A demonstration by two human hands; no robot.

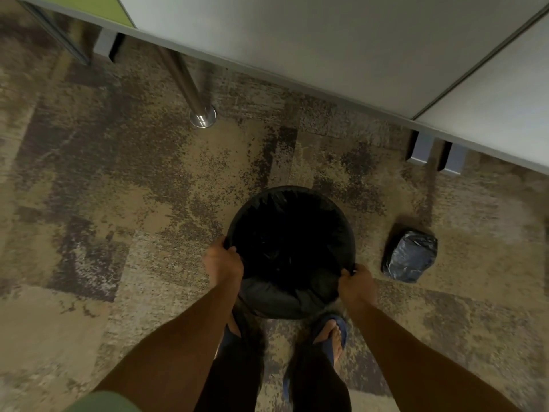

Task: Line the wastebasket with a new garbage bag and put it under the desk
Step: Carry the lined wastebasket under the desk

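Observation:
A round black wastebasket [292,304] stands on the carpet just in front of my feet. A black garbage bag [285,203] lines it, folded over the rim all round. My left hand [222,261] grips the rim on the near left. On the near right of the rim, my right hand [358,285] is closed over the bag's edge. The grey desk [312,40] stretches across the top of the view, beyond the basket.
A bundled dark plastic bag [411,255] lies on the carpet to the right of the basket. A chrome desk leg [202,114] stands at the far left, and grey bracket feet [435,156] sit under the desk edge at the right.

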